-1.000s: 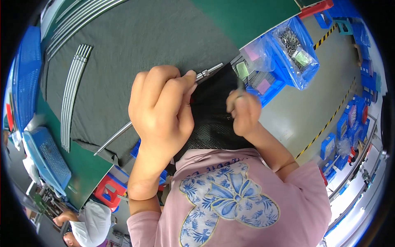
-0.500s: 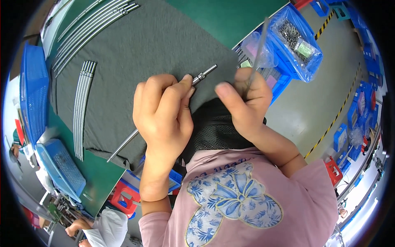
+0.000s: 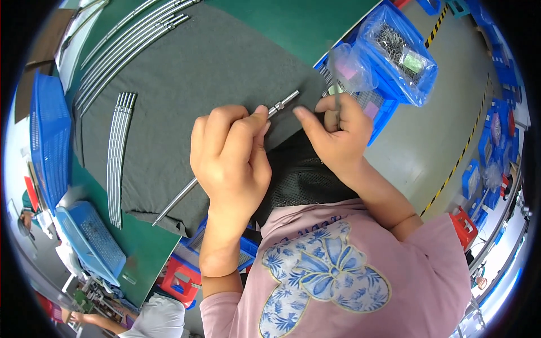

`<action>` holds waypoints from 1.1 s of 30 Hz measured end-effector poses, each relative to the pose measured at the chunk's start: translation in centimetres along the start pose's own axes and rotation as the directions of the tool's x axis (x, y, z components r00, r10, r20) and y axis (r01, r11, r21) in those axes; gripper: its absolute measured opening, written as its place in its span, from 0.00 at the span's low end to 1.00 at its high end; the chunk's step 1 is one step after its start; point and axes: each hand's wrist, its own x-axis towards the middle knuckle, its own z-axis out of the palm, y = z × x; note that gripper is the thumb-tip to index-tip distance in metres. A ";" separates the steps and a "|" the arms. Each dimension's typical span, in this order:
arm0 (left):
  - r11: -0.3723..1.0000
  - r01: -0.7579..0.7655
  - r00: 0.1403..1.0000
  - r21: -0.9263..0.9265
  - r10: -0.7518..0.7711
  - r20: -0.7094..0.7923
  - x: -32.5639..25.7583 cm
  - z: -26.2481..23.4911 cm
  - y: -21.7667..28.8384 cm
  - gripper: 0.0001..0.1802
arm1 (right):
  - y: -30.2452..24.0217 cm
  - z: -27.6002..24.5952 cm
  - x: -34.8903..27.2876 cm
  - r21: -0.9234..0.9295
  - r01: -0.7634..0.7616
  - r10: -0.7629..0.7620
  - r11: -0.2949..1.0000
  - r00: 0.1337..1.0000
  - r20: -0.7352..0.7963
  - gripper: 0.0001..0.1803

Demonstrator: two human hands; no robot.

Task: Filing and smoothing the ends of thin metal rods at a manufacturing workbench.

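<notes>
My left hand (image 3: 231, 158) is closed round a slim metal rod (image 3: 175, 201). The rod slants across the dark grey cloth (image 3: 242, 62). Its stepped, collared end (image 3: 284, 103) pokes out past my thumb and forefinger. Just right of that end, my right hand (image 3: 341, 135) has its fingers curled round a thin grey strip-like tool (image 3: 336, 79). The tool stands up from the fist, smeared by motion, so its exact kind is unclear. My right thumb points toward the rod's end without touching it.
Several metal rods lie bundled (image 3: 119, 160) on the cloth's left, more rods (image 3: 129, 53) at its upper left. Blue bins (image 3: 389, 110) hold rods and a bag of small metal parts (image 3: 394, 45) on the right. Blue baskets (image 3: 49, 135) line the left; a person in white (image 3: 160, 318) is lower left.
The thin tool in my right hand has shifted left and stands more upright. My right hand has come slightly nearer the rod's end. The left hand keeps its hold on the rod.
</notes>
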 end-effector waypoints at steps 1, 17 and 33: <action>1.000 0.002 1.000 0.007 -0.002 0.006 0.1 -0.1 0.0 0.08 | 0.2 -0.4 -0.2 -0.018 -0.096 0.098 0.995 0.988 0.116 0.12; 0.998 0.062 0.996 0.024 -0.063 0.058 0.1 -0.3 0.3 0.08 | -2.5 -1.4 0.1 0.356 -0.477 0.194 0.803 0.775 0.601 0.14; 1.000 0.007 1.000 0.019 -0.007 0.010 0.0 0.3 0.0 0.09 | -2.2 -1.3 -0.4 0.132 -0.402 0.266 0.906 0.783 0.562 0.13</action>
